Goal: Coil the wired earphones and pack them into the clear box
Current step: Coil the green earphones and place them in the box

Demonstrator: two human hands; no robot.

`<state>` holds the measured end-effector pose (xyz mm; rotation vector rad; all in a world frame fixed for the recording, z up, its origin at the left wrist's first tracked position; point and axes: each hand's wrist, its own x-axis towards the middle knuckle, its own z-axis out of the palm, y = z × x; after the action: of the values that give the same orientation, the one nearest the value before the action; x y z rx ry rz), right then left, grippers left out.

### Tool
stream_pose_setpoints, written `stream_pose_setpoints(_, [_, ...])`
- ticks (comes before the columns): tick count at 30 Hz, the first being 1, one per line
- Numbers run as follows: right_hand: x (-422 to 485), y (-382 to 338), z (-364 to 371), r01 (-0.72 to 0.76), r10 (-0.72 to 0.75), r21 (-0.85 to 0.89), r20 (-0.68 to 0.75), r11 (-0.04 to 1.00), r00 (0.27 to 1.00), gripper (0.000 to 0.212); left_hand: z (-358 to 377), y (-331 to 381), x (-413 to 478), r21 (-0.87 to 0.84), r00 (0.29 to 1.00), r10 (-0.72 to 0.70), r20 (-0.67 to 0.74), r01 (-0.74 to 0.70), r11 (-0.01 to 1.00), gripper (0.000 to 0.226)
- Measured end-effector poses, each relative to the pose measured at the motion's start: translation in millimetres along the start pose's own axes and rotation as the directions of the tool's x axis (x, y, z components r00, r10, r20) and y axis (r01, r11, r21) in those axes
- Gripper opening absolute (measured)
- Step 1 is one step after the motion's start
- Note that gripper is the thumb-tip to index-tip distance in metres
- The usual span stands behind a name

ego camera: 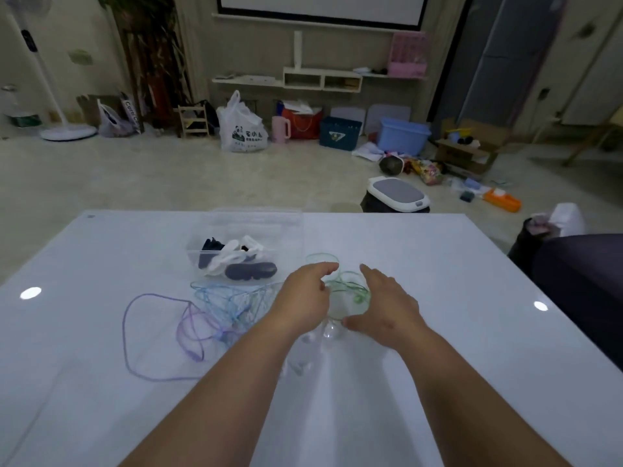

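I am looking across a cluttered living room floor with a white plastic bag [241, 128] and a blue tub [403, 134] along the far wall. In front of them lies the glossy white surface [438, 264] that I work over.

Well to the left of my left fingers, the purple earphones [126, 332] lie uncoiled in one big loose loop. Nearer, just left of those fingers, the blue earphones [229, 298] sit in a tangled heap. Beyond and left of the fingers stands the clear box [195, 252], open on top, with dark and white coiled earphones [236, 261] already inside.

My left hand [303, 294] reaches forward with its fingers [328, 267] loosely curled at a loop of cord. I cannot tell whether they pinch it or only touch it.

The green earphones [350, 284] lie between the two sets of fingers, out of the box, in a few loose loops on the surface, with one loop showing just past my left fingertips.

My right hand [387, 305] is just right of the cord, with its fingers [371, 274] straight and spread wide and the thumb pointing back toward the left hand. It holds nothing.
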<state>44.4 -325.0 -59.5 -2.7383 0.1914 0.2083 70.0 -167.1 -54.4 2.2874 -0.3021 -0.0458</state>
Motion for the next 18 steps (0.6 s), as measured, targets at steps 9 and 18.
stream_pose_setpoints(9, [-1.2,11.9,5.2,-0.005,0.004,-0.054,-0.027,0.999,1.0,0.032,14.9,-3.1,-2.5,-0.021,0.994,-0.048,0.098,0.05,0.999,0.055])
stream_pose_setpoints(18, [-17.3,-0.3,-19.5,-0.022,0.017,0.115,0.051,0.993,0.999,0.026,8.3,3.7,-13.6,-0.078,0.985,0.044,0.168,-0.031,0.996,0.072])
